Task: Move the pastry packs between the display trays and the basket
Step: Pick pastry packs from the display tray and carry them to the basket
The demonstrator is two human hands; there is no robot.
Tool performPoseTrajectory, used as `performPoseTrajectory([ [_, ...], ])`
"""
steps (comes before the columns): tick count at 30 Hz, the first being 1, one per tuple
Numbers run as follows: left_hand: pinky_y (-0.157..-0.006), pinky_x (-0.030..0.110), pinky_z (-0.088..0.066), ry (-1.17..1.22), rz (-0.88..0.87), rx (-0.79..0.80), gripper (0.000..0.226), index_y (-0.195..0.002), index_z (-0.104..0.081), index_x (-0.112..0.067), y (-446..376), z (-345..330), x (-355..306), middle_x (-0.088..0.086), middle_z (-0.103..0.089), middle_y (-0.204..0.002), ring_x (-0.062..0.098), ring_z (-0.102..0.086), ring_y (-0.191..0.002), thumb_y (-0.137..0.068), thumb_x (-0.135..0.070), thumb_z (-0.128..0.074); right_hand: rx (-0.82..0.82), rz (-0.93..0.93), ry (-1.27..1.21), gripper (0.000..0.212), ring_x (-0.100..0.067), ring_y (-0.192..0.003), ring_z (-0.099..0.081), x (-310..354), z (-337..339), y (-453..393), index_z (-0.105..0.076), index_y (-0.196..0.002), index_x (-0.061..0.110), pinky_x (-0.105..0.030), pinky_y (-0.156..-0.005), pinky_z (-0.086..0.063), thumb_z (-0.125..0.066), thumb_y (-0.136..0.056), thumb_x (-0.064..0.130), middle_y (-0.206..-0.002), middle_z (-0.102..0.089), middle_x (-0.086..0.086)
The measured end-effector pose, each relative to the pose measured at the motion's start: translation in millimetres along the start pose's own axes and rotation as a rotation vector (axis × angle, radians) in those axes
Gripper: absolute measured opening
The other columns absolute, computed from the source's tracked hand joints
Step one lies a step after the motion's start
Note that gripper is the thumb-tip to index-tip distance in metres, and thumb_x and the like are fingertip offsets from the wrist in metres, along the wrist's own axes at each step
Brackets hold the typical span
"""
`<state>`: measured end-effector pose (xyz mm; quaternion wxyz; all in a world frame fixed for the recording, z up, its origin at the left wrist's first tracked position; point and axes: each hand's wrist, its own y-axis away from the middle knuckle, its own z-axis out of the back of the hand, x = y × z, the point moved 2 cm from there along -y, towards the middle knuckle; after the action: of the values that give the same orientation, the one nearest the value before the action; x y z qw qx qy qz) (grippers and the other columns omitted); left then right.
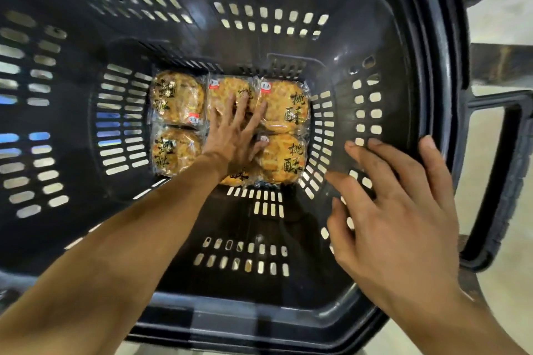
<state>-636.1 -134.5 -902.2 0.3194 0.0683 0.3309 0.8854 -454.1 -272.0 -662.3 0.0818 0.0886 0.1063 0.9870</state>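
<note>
Left hand (235, 135): I see fingers spread flat, pressing the middle pastry packs (227, 95).
Right hand (395, 210): released, fingers straight against the basket (427, 66) wall.

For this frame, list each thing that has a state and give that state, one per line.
basket: upright, open-topped, packs on its floor.
pastry packs: sealed, lying flat side by side in two rows, partly hidden by the hand.
left hand: fingers spread, straight, resting on the middle packs, nothing gripped.
right hand: open, fingers against the basket's right inner wall, thumb over the rim.
</note>
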Motion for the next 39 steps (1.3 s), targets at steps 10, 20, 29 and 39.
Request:
performPoseTrajectory([
  [10,-0.12,0.066,0.003,-0.027,0.038,0.108,0.079,-0.147,0.035,-0.044,15,38,0,0.013,0.035,-0.156,0.046,0.019,-0.149,-0.092,-0.078,-0.01,0.02,0.043,0.028,0.023,-0.033,-0.13,-0.049,0,1,1,-0.074,-0.101,0.016,-0.052,-0.124,-0.014,-0.07,-0.08,0.024,-0.13,-0.065,-0.014],
  [20,-0.124,0.048,-0.005,0.046,-0.227,-0.106,0.069,-0.162,-0.008,-0.026,251,308,-66,0.002,-0.012,-0.168,0.029,-0.01,-0.155,-0.104,-0.054,-0.034,0.091,-0.174,-0.119,0.048,-0.038,-0.133,-0.046,25,189,40,-0.059,-0.131,0.013,-0.052,-0.113,-0.037,-0.06,-0.091,0.04,-0.141,-0.054,-0.017],
  [29,-0.095,0.045,-0.05,0.112,-0.384,-0.743,0.06,-0.14,-0.053,-0.012,435,571,-187,0.007,-0.061,-0.133,0.031,-0.058,-0.118,-0.094,-0.05,-0.047,-0.387,-0.325,-0.264,0.063,-0.035,-0.137,-0.041,-57,470,165,-0.052,-0.143,0.02,-0.05,-0.112,-0.036,-0.039,-0.096,0.06,-0.152,-0.045,-0.012],
  [39,-0.093,0.042,-0.05,0.28,-0.392,-1.075,0.055,-0.137,-0.055,-0.016,485,701,-394,0.002,-0.062,-0.126,0.025,-0.058,-0.115,-0.095,-0.052,-0.048,-0.672,-0.217,-0.248,0.059,-0.03,-0.132,-0.046,-225,640,245,-0.06,-0.135,0.018,-0.046,-0.106,-0.044,-0.044,-0.094,0.057,-0.147,-0.05,-0.01],
])
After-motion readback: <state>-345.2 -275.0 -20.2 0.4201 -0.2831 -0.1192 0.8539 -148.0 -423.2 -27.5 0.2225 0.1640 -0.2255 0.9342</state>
